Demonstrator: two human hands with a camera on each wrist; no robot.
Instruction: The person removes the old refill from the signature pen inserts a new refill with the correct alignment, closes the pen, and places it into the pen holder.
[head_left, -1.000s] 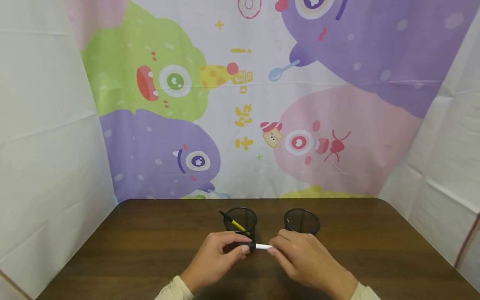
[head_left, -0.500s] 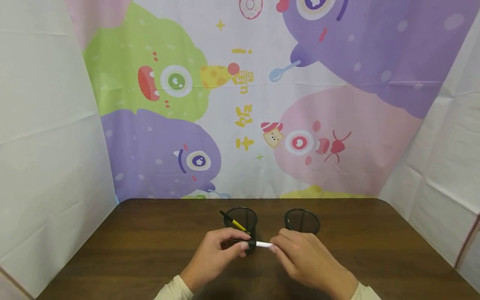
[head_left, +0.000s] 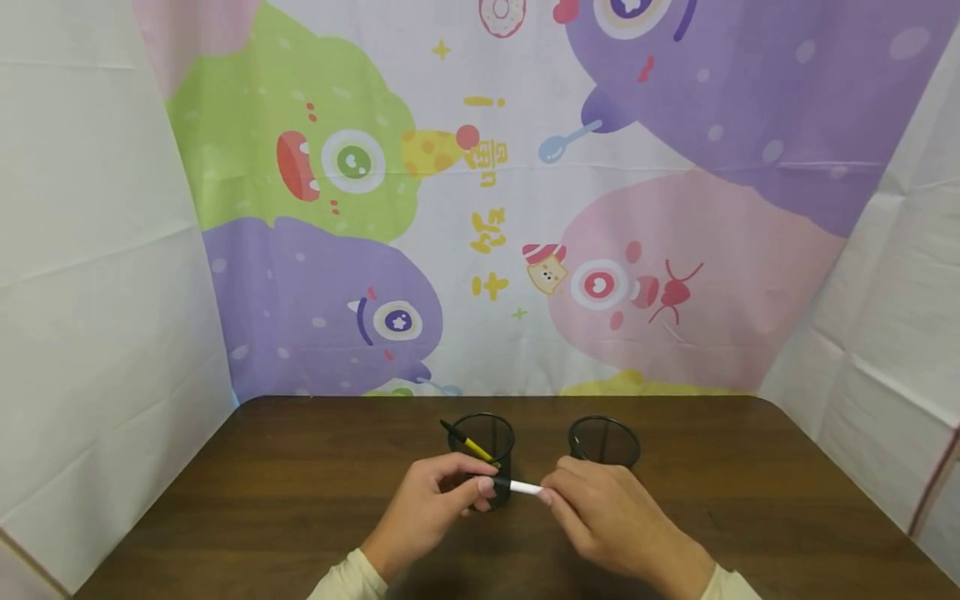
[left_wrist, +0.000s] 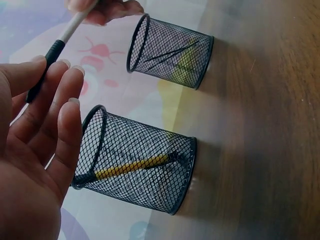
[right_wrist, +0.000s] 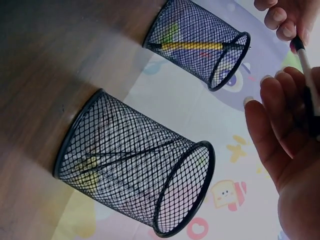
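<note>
Table (head_left: pixel 262 492): wide wood to 9 and 3 o'clock edges. Left hand (head_left: pixel 430 504), right hand (head_left: pixel 611 517) both pinching. Left cup (head_left: pixel 503 435) 11, right cup (head_left: pixel 603 442) 2, gap between. White pen (head_left: pixel 525 487) held between hands, 9-to-3. Yellow pen (head_left: pixel 474 447) leaning in left cup.

Pen (head_left: pixel 527 487) between hands (head_left: pixel 426 507) (head_left: pixel 617 515), two cups (head_left: pixel 512 437) (head_left: pixel 603 418) behind on table (head_left: pixel 225 500), second pen (head_left: pixel 476 449) in left cup

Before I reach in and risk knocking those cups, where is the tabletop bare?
Bare tabletop lies left of the left hand and left cup, and right of the right hand and right cup. A narrow bare strip parts the cups. Crowded: the middle, where both hands hold the white pen.
</note>
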